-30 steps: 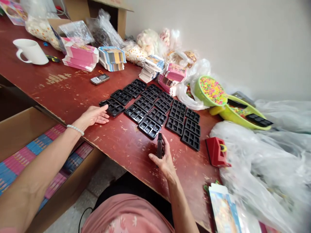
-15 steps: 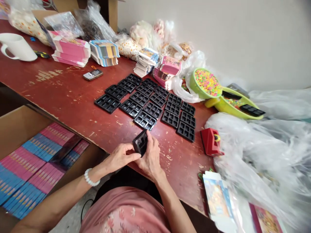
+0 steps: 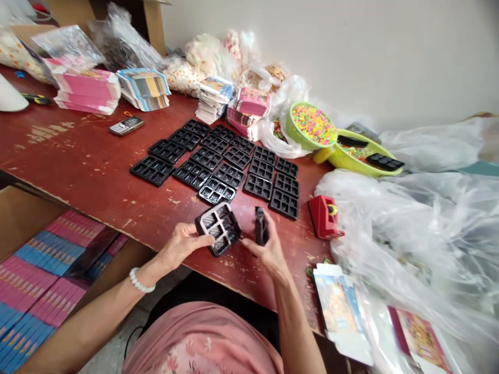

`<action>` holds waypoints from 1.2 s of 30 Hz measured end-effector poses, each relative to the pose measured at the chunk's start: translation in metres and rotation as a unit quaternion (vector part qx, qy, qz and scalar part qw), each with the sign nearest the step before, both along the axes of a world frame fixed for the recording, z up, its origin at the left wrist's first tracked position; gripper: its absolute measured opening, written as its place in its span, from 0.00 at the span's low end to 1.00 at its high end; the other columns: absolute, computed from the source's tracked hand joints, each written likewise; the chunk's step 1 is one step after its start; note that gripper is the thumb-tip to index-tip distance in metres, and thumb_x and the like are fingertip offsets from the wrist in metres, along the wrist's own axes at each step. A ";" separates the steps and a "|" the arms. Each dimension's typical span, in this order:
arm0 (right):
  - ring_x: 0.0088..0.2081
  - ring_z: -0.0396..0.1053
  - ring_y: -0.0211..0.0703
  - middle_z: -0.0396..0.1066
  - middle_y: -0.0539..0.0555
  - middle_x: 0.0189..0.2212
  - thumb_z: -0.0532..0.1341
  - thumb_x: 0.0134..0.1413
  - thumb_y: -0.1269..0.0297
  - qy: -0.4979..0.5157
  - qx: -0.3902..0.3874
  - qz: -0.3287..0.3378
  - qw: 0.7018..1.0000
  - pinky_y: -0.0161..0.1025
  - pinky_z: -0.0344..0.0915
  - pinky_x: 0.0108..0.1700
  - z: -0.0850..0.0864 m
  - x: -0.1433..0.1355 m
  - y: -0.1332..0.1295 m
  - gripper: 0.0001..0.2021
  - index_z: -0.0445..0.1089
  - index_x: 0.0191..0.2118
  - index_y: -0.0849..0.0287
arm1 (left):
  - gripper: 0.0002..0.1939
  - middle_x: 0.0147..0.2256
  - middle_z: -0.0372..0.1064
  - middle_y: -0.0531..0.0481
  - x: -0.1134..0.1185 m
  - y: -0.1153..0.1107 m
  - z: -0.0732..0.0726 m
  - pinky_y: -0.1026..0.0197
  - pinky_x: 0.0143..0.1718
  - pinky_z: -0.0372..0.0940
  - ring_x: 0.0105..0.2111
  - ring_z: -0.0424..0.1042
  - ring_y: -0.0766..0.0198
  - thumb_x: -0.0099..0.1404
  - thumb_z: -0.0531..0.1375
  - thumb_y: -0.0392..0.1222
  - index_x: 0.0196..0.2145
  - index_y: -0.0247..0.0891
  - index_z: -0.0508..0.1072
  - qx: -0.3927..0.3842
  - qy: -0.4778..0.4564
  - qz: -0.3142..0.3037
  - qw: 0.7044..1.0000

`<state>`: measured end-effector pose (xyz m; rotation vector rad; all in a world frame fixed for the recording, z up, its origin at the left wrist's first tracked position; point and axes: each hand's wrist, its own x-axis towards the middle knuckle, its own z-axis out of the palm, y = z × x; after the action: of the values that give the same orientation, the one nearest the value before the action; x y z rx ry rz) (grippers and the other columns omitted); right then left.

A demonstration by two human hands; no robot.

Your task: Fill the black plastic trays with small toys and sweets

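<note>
Between thumb and fingers, my left hand grips a black plastic compartment tray, tilted so its square pockets face me. My right hand holds a second black tray, turned edge-on, a short gap to the right of the first. Whether that one is a single tray or a few nested ones I cannot tell. Just beyond both hands, several matching black trays lie in close rows on the red table, pockets upward.
At the right stand a red tape dispenser, a green bowl of colourful small pieces and a yellow-green basin. Clear plastic bags cover the table's right side. A phone lies left. Below, a carton holds pink and blue boxes.
My hands have moved apart. The trays held together before are now separated, one in each hand, the right one moved rightward. The whole view has shifted slightly to the right.
</note>
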<state>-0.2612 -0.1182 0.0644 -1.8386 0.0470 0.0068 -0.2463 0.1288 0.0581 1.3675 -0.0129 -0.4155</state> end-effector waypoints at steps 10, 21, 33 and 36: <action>0.67 0.58 0.65 0.58 0.65 0.68 0.74 0.45 0.51 -0.091 -0.300 -0.096 0.945 0.64 0.58 0.67 0.005 -0.003 -0.072 0.54 0.49 0.74 0.53 | 0.23 0.34 0.73 0.48 0.038 -0.108 -0.019 0.62 0.21 0.74 0.26 0.79 0.58 0.58 0.75 0.49 0.33 0.37 0.66 -0.165 0.186 0.023 0.968; 0.65 0.56 0.74 0.56 0.64 0.70 0.78 0.37 0.62 0.015 -0.498 0.006 0.867 0.69 0.59 0.62 -0.011 -0.009 -0.114 0.53 0.58 0.71 0.53 | 0.08 0.47 0.76 0.35 0.049 -0.110 -0.017 0.57 0.31 0.78 0.35 0.82 0.54 0.64 0.67 0.34 0.38 0.33 0.70 -0.124 0.218 -0.010 0.968; 0.67 0.58 0.65 0.57 0.64 0.67 0.63 0.63 0.50 -0.152 -0.453 -0.010 0.878 0.66 0.54 0.66 -0.021 -0.028 -0.120 0.30 0.61 0.68 0.49 | 0.16 0.61 0.70 0.39 0.037 -0.038 -0.023 0.34 0.72 0.45 0.68 0.59 0.43 0.70 0.59 0.35 0.54 0.39 0.78 0.312 -0.328 -0.017 0.891; 0.65 0.60 0.64 0.58 0.64 0.66 0.60 0.66 0.51 -0.171 -0.453 -0.016 0.875 0.65 0.56 0.64 -0.023 -0.045 -0.112 0.28 0.60 0.69 0.48 | 0.24 0.70 0.58 0.39 0.053 -0.006 -0.033 0.25 0.71 0.31 0.73 0.43 0.38 0.72 0.57 0.37 0.64 0.38 0.71 0.486 -0.432 -0.022 0.759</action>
<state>-0.3057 -0.2305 0.0412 -2.7504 -0.2041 -0.4314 -0.1928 0.1231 0.0252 2.5039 -0.6823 0.2897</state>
